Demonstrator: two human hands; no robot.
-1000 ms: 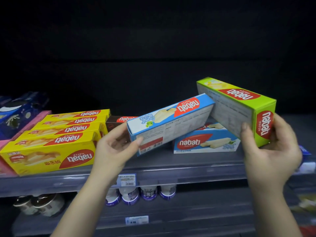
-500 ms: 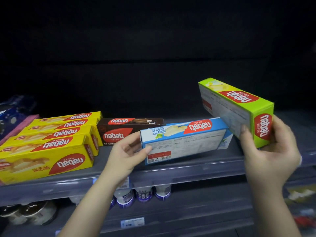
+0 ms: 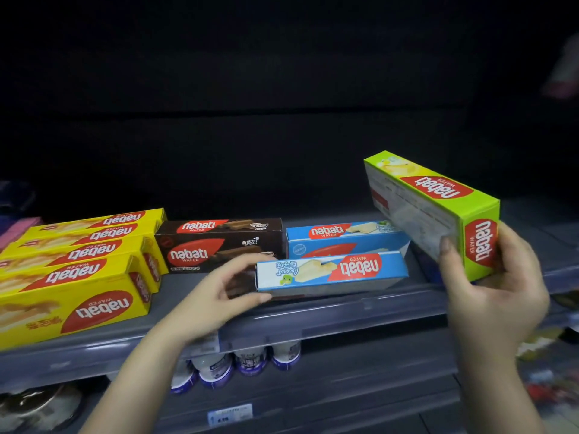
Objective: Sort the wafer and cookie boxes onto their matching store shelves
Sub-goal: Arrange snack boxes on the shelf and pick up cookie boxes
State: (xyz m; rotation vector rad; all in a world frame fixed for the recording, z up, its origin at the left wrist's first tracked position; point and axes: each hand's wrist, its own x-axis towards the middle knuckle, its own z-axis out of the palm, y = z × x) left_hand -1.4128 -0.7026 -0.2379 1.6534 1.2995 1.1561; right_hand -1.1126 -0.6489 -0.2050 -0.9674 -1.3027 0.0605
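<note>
On the grey shelf (image 3: 313, 311) in front of me, my left hand (image 3: 219, 292) has its grip on the near end of a blue coconut wafer box (image 3: 332, 272), thumb under the lower edge and fingers curled over the top. That box lies lengthwise at the front of the shelf, logo upside down to me, just in front of a second blue wafer box (image 3: 344, 238) that stands further back. I can't tell whether the box in my hand is fully resting on the shelf or a touch above it.

My right hand (image 3: 492, 292) is clenched around the near end of a green wafer box (image 3: 432, 208), thumb on the pale printed side, fingers wrapped behind. It's up in the air, tilted, its far end rising to the left above the back blue box.

Left of the blue pair, a brown chocolate wafer box (image 3: 219, 245) faces me, partly hidden by my left fingers. Further left, a row of yellow wafer boxes (image 3: 75, 277) lies packed side by side. Below the shelf, small white cups with purple bands (image 3: 250, 360) stand in a row, and a price tag (image 3: 230, 413) sits on the lower rail.
</note>
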